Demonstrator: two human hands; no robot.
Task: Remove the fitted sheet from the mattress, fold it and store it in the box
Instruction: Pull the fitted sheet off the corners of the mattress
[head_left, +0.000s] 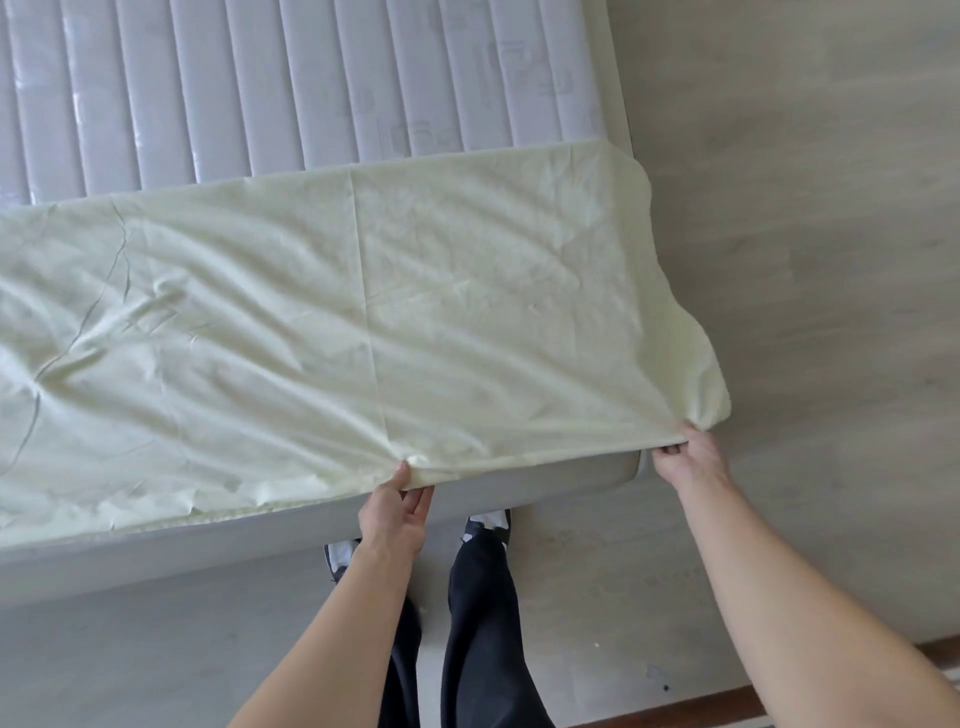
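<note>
Fitted sheet (332, 322), pale yellow-green, lies doubled back in a broad creased band across the near end of the mattress (291, 88); beyond the band the mattress's ribbed, plastic-wrapped top is bare, so the far part appears already freed. The sheet's right corner hangs off the mattress's right edge, over the floor (810, 208). Left hand (397, 512) pinches the sheet's near hem at the mattress's near edge, thumb on top, fingers curled under. Right hand (685, 457) pinches the hem just off the mattress's near right corner, fingers tucked under the cloth. Judgement: step in hand is lifting the last held edge clear of that corner. To do it well, raise both pinches together and pull toward the body, keeping the hem taut between them so the elastic corner slips off rather than bunching; the left portion of the band runs out of view and may need a second gather. Around: the person's dark trousers and black-and-white shoes (485, 522) stand close against the mattress's near side, limiting room to step in. No box visible. Wood trim (935, 649) lies on the floor, well right of the mattress.
</note>
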